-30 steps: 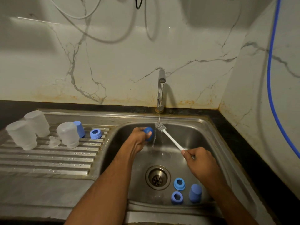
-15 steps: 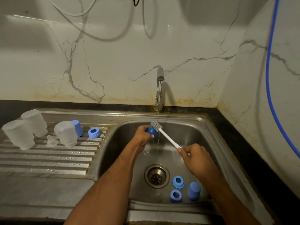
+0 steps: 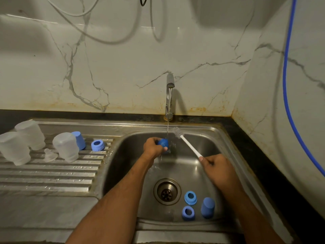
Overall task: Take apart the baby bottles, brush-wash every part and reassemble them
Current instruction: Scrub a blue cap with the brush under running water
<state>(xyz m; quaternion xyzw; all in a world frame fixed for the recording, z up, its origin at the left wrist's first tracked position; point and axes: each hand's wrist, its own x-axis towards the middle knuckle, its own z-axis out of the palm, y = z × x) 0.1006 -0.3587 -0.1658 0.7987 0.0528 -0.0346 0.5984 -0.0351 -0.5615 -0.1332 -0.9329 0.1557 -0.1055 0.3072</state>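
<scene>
Blue cap [image 3: 163, 142] half-hidden, gripped by left hand [image 3: 153, 147]; right hand [image 3: 217, 167] grips brush [image 3: 188, 143].

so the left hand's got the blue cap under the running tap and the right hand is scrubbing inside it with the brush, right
Not quite. The left hand does hold the blue cap under the running tap, but the head view shows the brush in the right hand raised clear of the cap, off to its right, not scrubbing inside it.

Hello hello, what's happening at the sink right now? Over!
Left hand grips round blue plastic cap under tap stream. Right hand holds white bottle brush, bristles off the cap. Nothing blocking.
</scene>
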